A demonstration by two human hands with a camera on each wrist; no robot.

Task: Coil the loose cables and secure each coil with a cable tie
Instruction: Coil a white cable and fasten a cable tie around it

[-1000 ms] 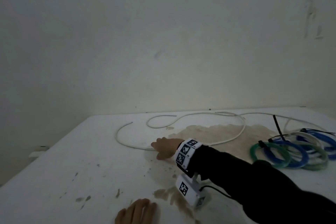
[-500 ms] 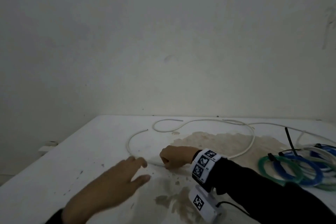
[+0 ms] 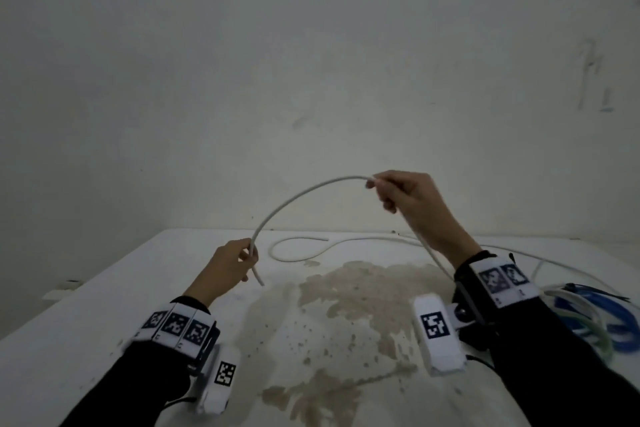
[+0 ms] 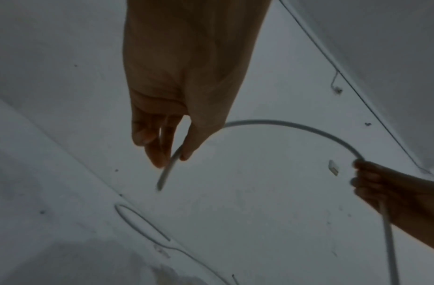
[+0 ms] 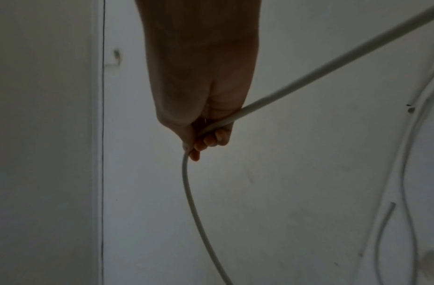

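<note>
From the head view, the left hand pinched the white cable close to its free end, whose short tail poked down below the fingers. The cable rose from there in an arch to the right hand, which was raised higher, its fingers curled round the cable, with the remainder dropping past the right wrist towards the stained worktop. A second white cable lay in a loose loop on the worktop beyond the hands. At the right edge sat blue and green coils, partly hidden by the right sleeve.

From the left wrist view, thumb and fingers held the white cable in a narrow pinch, and the arch ran across to the right hand.

From the right wrist view, the fingers were closed around the white cable, which left the hand and curved downward. Other loose cable lay on the worktop to the right.
</note>
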